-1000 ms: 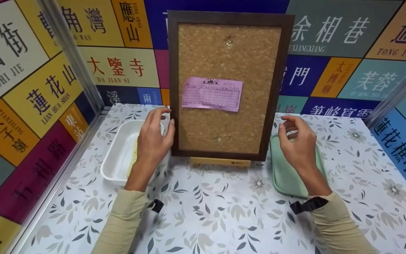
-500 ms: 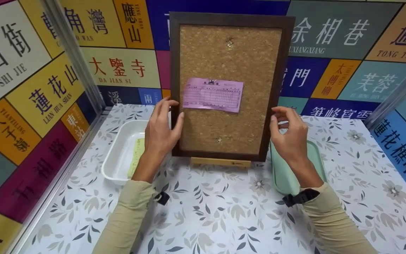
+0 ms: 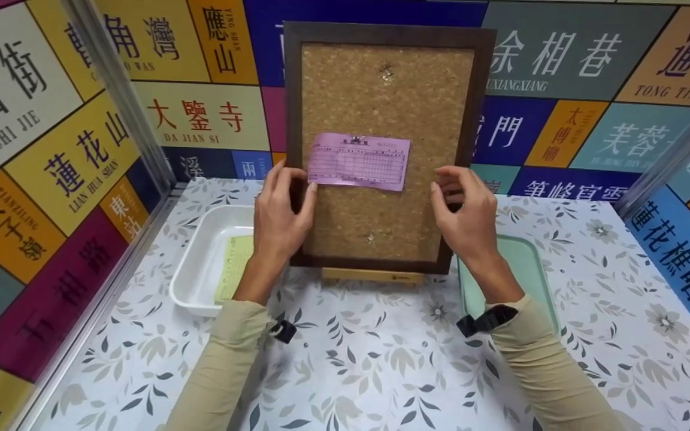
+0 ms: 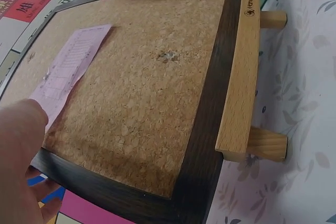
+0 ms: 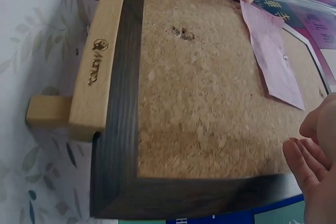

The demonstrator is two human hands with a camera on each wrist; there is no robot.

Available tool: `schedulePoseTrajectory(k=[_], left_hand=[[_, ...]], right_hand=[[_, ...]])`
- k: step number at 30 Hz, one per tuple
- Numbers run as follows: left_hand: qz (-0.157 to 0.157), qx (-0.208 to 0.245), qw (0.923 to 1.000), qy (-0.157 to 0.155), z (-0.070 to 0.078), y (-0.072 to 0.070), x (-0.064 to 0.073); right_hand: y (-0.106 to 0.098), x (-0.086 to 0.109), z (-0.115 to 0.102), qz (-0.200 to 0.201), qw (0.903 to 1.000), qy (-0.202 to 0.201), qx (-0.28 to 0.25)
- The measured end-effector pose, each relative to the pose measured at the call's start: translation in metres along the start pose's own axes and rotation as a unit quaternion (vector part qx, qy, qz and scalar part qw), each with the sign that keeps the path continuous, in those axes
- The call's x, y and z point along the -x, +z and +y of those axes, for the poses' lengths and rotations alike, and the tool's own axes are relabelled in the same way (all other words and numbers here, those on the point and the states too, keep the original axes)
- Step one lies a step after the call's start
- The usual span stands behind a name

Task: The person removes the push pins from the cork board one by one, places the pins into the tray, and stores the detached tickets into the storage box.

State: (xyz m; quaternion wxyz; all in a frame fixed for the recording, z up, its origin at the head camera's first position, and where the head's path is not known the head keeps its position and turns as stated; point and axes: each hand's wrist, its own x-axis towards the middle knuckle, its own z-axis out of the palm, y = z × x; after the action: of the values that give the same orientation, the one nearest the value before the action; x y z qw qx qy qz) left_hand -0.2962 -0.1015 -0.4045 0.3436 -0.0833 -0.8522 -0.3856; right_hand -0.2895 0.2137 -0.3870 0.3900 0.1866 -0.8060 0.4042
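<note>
A pink form slip [image 3: 358, 161] hangs on a cork board [image 3: 381, 221] in a dark brown frame, held at its top edge by a small pin [image 3: 357, 139]. My left hand [image 3: 282, 209] is at the frame's left side. Its thumb is beside the slip's lower left corner, with several fingers beyond the frame's edge in the left wrist view; whether it touches the slip is unclear. Off the slip's right edge, my right hand [image 3: 468, 209] hovers before the board with loosely bent fingers and nothing in them. The board leans on a wooden stand [image 3: 375, 275].
At the left, a white tray [image 3: 186, 281] holds a yellow-green paper slip [image 3: 235, 263]. To the right lies a green tray [image 3: 536, 263], partly behind my right forearm. Walls with coloured sign panels [image 3: 201, 114] enclose the leaf-patterned tabletop [image 3: 375, 359].
Both hands have moved inward. The left went right to the slip's left edge; the right came left from above the green tray to in front of the board. The slip stays in place.
</note>
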Motion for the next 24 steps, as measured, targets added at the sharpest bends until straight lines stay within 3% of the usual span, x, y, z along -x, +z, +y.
schedulePoseTrajectory(k=[9,16,24], left_hand=[[0.013,0.021,0.9996,-0.010,0.002,0.004,-0.002],[0.010,0.021,0.9996,-0.015,0.004,0.005,-0.003],[0.011,0.018,0.9997,-0.015,0.003,0.005,-0.002]], right_hand=[[0.022,-0.015,-0.021,-0.014,0.9989,-0.032,-0.032],[0.042,-0.022,-0.029,-0.022,0.9968,-0.023,-0.074],[0.057,-0.029,-0.040,-0.037,0.9973,-0.034,-0.054]])
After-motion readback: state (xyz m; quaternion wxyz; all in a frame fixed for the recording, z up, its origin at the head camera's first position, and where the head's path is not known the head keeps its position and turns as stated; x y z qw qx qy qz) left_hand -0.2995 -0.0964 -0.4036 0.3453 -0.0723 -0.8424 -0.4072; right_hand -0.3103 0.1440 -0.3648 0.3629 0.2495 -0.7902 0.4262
